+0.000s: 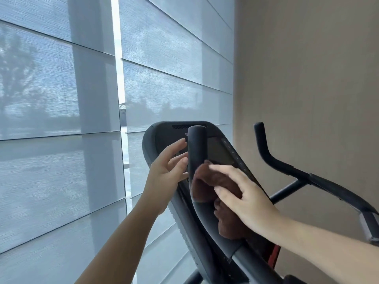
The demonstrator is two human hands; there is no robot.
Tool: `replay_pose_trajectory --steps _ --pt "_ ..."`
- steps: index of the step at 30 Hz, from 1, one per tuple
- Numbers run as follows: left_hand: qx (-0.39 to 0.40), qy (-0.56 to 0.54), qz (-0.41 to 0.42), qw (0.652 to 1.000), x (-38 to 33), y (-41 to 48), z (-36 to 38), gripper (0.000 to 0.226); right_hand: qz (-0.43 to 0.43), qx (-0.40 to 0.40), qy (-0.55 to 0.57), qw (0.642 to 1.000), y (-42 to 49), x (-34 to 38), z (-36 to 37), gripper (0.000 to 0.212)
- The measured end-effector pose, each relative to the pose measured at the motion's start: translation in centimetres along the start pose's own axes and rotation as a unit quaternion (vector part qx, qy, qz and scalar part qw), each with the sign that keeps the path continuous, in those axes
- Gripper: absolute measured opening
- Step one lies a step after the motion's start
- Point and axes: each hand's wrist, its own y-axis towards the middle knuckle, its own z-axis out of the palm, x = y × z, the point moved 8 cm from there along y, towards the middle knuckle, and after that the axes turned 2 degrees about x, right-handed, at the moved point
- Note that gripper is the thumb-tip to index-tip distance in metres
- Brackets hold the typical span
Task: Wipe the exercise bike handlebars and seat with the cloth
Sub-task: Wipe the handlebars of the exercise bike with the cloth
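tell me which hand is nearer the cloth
Right. The right hand rests on the cloth, pressing it to the handlebar; the left hand is open across the handlebar, off the cloth.

I see the brown cloth (207, 181) just right of the frame's centre, bunched and pressed against the near handlebar (196, 144). Its lower folds hang behind that bar. The near handlebar is dark and padded; it stands upright to a rounded tip, then curves down toward the lower right. The far handlebar (262, 144), equally dark and bent, sits at right centre, well apart from the cloth.
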Motion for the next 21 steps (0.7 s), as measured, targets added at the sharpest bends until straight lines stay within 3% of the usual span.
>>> replay_pose_trajectory --steps 2,8,12,15,21 --pt "0.01 -0.022 0.015 1.0 0.0 0.1 0.6 0.039 0.018 0.003 0.024 1.0 -0.8 -0.6 -0.1 0.036" --pt "0.034 -0.09 0.003 0.995 0.1 0.2 0.6 0.036 -0.018 -0.187 0.04 0.981 5.0 1.9 -1.3 0.034" --pt "0.045 -0.119 -0.027 0.991 1.3 0.5 0.1 0.036 -0.024 -0.092 -0.01 0.995 2.7 0.9 0.0 0.047" --pt "0.049 -0.129 -0.024 0.99 1.4 0.7 0.1 0.039 -0.004 -0.033 -0.045 0.998 0.6 0.1 0.1 0.044" --pt "0.091 -0.157 -0.013 0.983 1.2 0.7 0.4 0.036 0.02 -0.212 0.006 0.977 3.9 1.2 -0.5 0.033"
